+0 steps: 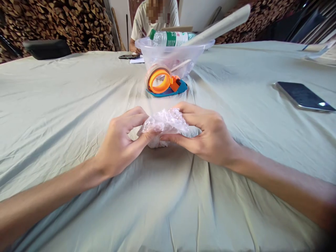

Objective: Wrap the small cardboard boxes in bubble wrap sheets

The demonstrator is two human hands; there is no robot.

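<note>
Between my two hands is a crumpled bundle of clear bubble wrap, held just over the cloth. My left hand grips its left side, thumb in front and fingers behind. On the other side my right hand pinches it the same way, with the thumb along the near edge. Whether anything is inside the wrap I cannot tell. Just beyond my hands lies a tape dispenser, blue and orange, with a roll of tape on its orange hub.
A translucent plastic basin behind the dispenser holds a green-capped bottle and a long white roll. A phone lies right, another phone far off, a black case far left. A person sits across the cloth-covered table.
</note>
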